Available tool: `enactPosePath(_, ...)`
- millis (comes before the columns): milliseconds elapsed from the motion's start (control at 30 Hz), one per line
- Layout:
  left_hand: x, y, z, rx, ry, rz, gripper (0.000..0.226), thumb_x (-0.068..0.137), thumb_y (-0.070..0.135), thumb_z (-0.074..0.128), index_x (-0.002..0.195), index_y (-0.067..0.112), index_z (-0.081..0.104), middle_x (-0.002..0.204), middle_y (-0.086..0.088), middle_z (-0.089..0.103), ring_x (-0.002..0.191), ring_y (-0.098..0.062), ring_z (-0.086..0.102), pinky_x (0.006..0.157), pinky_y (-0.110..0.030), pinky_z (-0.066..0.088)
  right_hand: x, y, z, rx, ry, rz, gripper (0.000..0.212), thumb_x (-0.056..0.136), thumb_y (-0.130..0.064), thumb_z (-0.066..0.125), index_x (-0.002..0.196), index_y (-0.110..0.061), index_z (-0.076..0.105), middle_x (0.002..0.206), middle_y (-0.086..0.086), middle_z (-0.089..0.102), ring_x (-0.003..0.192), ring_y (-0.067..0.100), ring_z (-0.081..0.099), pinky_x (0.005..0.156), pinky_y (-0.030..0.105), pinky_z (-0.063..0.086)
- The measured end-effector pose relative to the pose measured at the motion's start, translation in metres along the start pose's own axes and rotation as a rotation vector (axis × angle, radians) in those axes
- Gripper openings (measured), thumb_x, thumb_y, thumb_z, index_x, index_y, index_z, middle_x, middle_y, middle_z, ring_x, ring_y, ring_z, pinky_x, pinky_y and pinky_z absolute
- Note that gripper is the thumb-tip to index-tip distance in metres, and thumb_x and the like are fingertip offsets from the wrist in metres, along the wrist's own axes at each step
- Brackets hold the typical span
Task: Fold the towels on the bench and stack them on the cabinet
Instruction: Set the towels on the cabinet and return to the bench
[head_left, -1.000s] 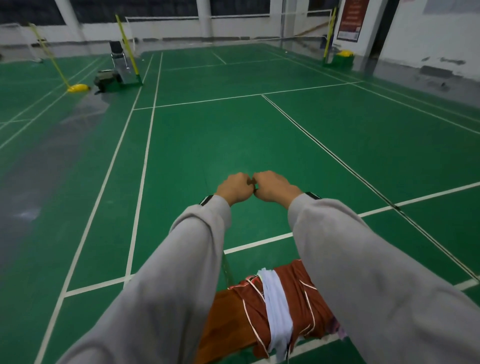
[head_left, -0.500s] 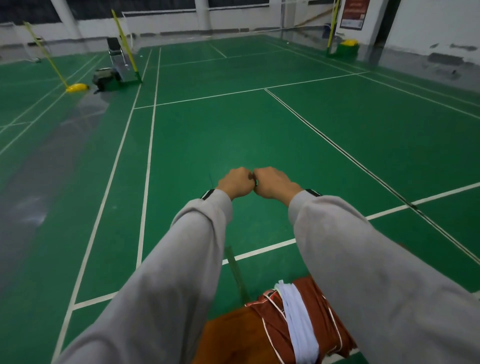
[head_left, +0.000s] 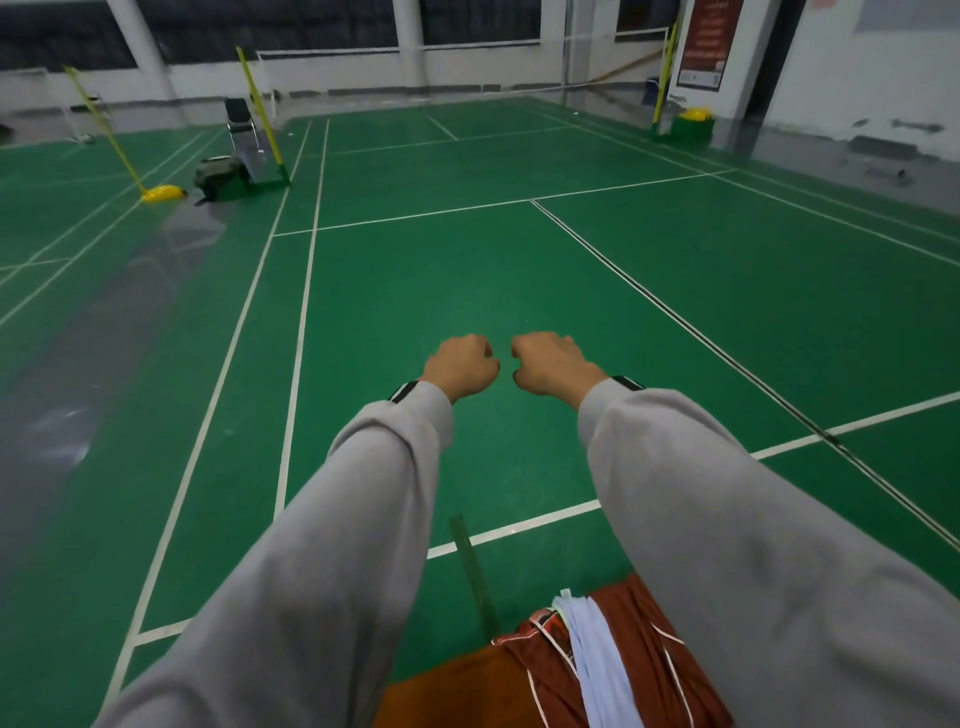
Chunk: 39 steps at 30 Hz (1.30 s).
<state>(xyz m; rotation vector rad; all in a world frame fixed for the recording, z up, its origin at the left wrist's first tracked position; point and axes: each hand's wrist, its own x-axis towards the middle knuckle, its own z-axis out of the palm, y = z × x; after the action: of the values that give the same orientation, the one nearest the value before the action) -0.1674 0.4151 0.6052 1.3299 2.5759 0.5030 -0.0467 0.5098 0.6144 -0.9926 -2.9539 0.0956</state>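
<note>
While I stretch both arms in grey sleeves (head_left: 358, 530) out over the green court floor (head_left: 519, 270), my left hand (head_left: 460, 366) and right hand (head_left: 551, 364) are curled into fists just beside each other, not touching, with nothing visible in either. Under my right forearm, the crumpled rust-red towel with thin white lines (head_left: 631, 644) lies on the orange-brown bench (head_left: 447, 696), with a white cloth (head_left: 592, 660) draped across it.

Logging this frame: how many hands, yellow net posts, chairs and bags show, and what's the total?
Hands: 2, left hand, right hand
Yellow net posts: 3
Chair: 1
Bag: 1
Total: 7
</note>
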Motion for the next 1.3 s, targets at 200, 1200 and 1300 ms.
enactPosePath(200, 0.015, 0.001, 0.0, 0.019, -0.033, 0.002, 0.035, 0.095, 0.034, 0.056, 0.123, 0.017, 0.067, 0.123, -0.012, 0.069, 0.112, -0.033, 0.064, 0.097, -0.042, 0.053, 0.004, 0.014, 0.0, 0.001, 0.042, -0.043, 0.037, 0.092, -0.025, 0.06, 0.128, -0.017, 0.06, 0.127, 0.011, 0.064, 0.12, 0.033, 0.057, 0.101, 0.045, 0.042)
enactPosePath(1200, -0.019, -0.032, 0.042, -0.034, 0.068, -0.171, 0.042, 0.093, 0.029, 0.056, 0.132, 0.017, 0.064, 0.129, -0.015, 0.067, 0.119, -0.034, 0.062, 0.101, -0.043, 0.052, -0.001, -0.022, 0.04, 0.077, -0.015, -0.186, 0.044, 0.09, -0.023, 0.058, 0.134, -0.02, 0.059, 0.133, 0.008, 0.063, 0.125, 0.032, 0.056, 0.104, 0.046, 0.042)
enactPosePath(1300, -0.03, -0.042, 0.073, -0.033, 0.062, -0.167, 0.041, 0.094, 0.029, 0.056, 0.132, 0.019, 0.065, 0.13, -0.014, 0.067, 0.119, -0.034, 0.062, 0.101, -0.043, 0.052, -0.01, -0.021, 0.073, 0.055, -0.006, -0.201, 0.046, 0.09, -0.024, 0.059, 0.136, -0.021, 0.057, 0.133, 0.009, 0.062, 0.126, 0.032, 0.055, 0.105, 0.045, 0.041)
